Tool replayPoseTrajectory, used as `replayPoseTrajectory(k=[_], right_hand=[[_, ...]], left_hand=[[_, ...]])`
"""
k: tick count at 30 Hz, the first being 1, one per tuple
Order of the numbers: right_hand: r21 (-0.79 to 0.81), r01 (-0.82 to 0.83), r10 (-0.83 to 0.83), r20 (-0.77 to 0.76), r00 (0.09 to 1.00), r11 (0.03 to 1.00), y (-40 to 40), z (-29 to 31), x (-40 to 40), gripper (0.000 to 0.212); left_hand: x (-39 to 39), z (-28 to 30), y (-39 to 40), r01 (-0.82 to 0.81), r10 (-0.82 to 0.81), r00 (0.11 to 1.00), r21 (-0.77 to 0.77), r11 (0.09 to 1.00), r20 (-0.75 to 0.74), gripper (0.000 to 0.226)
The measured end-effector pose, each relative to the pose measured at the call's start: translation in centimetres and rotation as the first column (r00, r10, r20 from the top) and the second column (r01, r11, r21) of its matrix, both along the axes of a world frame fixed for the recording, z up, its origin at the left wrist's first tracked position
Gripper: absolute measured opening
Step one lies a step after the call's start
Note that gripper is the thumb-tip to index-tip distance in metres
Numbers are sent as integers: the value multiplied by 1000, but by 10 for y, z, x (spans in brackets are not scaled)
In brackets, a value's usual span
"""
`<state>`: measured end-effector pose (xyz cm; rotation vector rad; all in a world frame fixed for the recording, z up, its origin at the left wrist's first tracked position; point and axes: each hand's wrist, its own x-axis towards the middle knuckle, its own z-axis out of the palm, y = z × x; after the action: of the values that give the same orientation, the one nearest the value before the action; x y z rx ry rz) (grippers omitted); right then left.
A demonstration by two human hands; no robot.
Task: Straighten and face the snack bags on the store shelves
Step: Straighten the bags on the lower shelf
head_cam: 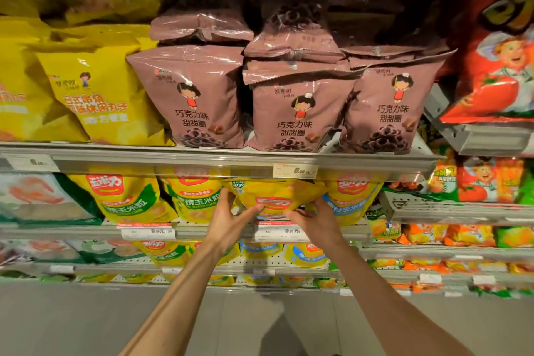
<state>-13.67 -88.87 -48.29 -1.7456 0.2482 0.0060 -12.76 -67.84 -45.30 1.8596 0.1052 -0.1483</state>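
Left hand [231, 212] and right hand [313, 215] each pinch lower corner of yellow corn bag [274, 196], held tilted at front of second shelf [202, 230], not yet seated. Brown chocolate-ring bags [300, 115] above: front row faces out, top ones lie flat. Lower shelves blurred, perhaps unsorted; right side cut off.
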Motion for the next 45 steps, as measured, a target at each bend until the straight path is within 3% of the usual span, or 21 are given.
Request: replayPoseTrajectory(k=[9, 19, 24, 30, 34, 38, 45], right_hand=[[-107, -6, 7, 12, 1000, 994, 6, -7, -2, 36], [-97, 83, -86, -27, 996, 992, 17, -14, 1, 42], [-49, 147, -150, -56, 987, 988, 29, -9, 1, 56], [-26, 150, -151, -90, 984, 988, 34, 4, 1, 61], [11, 132, -131, -63, 989, 991, 28, 8, -6, 40], [-8, 135, -135, -23, 991, 991, 25, 7, -8, 44], [-63, 147, -147, -4, 989, 987, 21, 10, -7, 43]], left_hand=[[-4, -7, 7, 18, -18, 1000, 66, 998, -9, 29], [3, -9, -9, -36, 37, 999, 92, 995, -7, 33], [12, -9, -12, -56, 59, 998, 120, 991, -24, 32], [25, -8, -5, -31, 47, 996, 212, 977, -74, 48], [21, -9, -1, -60, 64, 996, 68, 996, -61, 55], [18, -8, 1, -97, 97, 995, -6, 995, 32, 49], [24, -6, 10, -68, 64, 991, 27, 997, 121, 26]])
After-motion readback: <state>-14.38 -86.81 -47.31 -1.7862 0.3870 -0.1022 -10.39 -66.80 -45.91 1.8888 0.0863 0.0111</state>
